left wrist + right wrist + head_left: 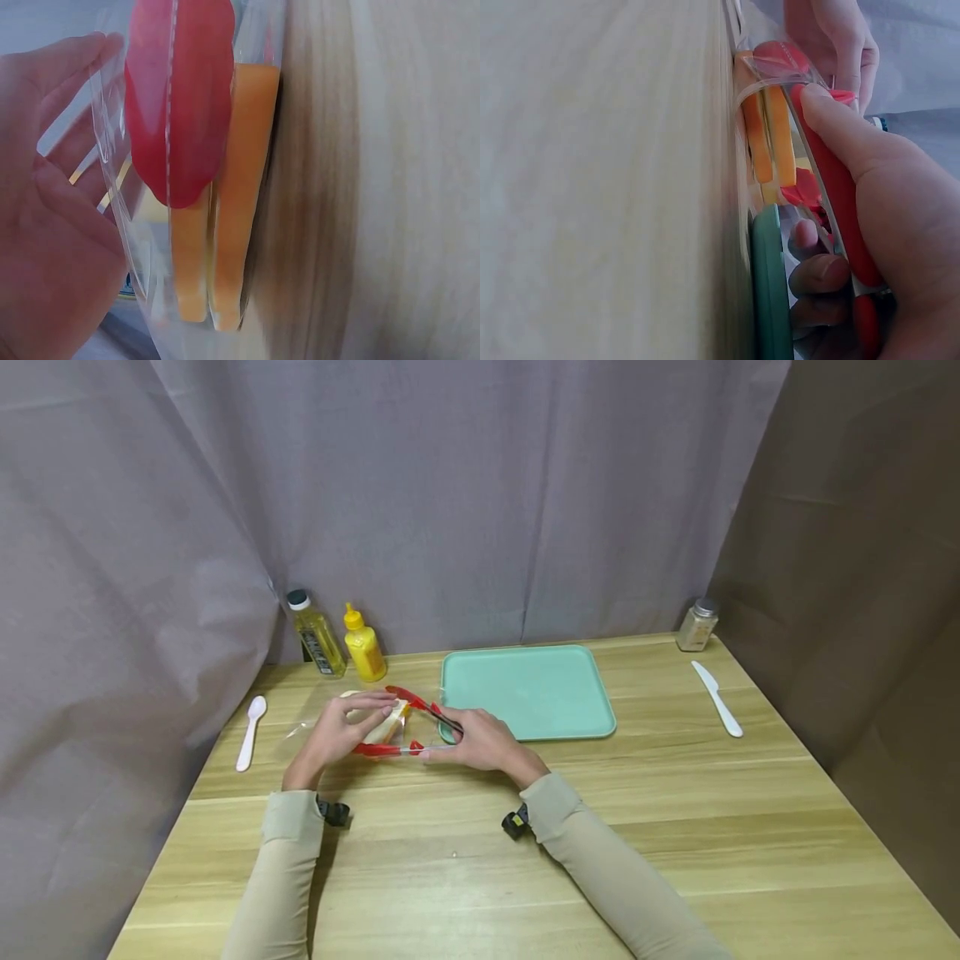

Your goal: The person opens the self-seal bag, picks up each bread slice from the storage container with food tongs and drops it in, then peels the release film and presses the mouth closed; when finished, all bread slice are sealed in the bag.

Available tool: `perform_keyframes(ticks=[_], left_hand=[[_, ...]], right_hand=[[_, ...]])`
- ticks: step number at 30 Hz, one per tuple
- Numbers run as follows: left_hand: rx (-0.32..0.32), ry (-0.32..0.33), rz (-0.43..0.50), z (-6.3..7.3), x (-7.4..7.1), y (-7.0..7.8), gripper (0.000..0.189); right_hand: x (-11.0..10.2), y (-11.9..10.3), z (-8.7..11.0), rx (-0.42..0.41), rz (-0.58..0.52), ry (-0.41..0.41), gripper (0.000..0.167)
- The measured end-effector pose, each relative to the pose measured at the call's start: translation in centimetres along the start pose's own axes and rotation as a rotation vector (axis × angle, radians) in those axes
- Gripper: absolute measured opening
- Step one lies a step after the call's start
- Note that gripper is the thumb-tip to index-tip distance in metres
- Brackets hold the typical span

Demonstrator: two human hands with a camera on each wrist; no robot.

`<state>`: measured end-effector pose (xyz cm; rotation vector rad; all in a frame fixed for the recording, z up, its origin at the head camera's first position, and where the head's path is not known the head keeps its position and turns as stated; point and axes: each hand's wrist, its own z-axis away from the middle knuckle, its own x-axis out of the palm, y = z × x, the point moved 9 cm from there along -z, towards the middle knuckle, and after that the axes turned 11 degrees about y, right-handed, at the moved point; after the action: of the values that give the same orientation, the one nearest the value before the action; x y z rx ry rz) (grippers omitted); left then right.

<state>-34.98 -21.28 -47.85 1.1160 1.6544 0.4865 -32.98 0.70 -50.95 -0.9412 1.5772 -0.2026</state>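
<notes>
My right hand [483, 739] grips a pair of tongs [832, 176] with red tips and red-covered handles, their two arms spread apart. One red tip reaches into a clear plastic bag [112, 142], seen through its film in the left wrist view. Inside lie slices of bread [244, 172] with orange-brown crusts, stacked close over the table. My left hand [337, 731] pinches the upper film of the bag between thumb and fingertips, above the bread. In the head view the tongs' arms lie on either side of the bread, and the left hand partly hides it.
A mint-green tray [528, 693] lies right of the bag. Behind it to the left stand an oil bottle [318, 639] and a yellow squeeze bottle [365, 652]. A white spoon [251, 732] lies far left. At right are a white knife [717, 699] and a shaker jar [697, 627].
</notes>
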Motion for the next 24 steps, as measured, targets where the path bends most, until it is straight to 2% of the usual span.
perform_keyframes(ticks=[3, 10, 19, 24], left_hand=[[0.006, 0.006, 0.005, -0.08, 0.01, 0.02, 0.025], [0.02, 0.019, 0.002, -0.15, -0.08, 0.38, 0.024], [0.012, 0.027, 0.02, 0.04, -0.18, 0.35, 0.023], [0.01, 0.057, 0.047, -0.01, -0.44, 0.44, 0.021]], right_hand=[[-0.16, 0.03, -0.04, -0.002, -0.004, 0.018, 0.09], [-0.49, 0.19, 0.21, 0.027, -0.007, 0.018, 0.103], [-0.55, 0.13, 0.32, 0.037, -0.026, 0.01, 0.099], [-0.5, 0.15, 0.2, 0.02, -0.063, 0.014, 0.099]])
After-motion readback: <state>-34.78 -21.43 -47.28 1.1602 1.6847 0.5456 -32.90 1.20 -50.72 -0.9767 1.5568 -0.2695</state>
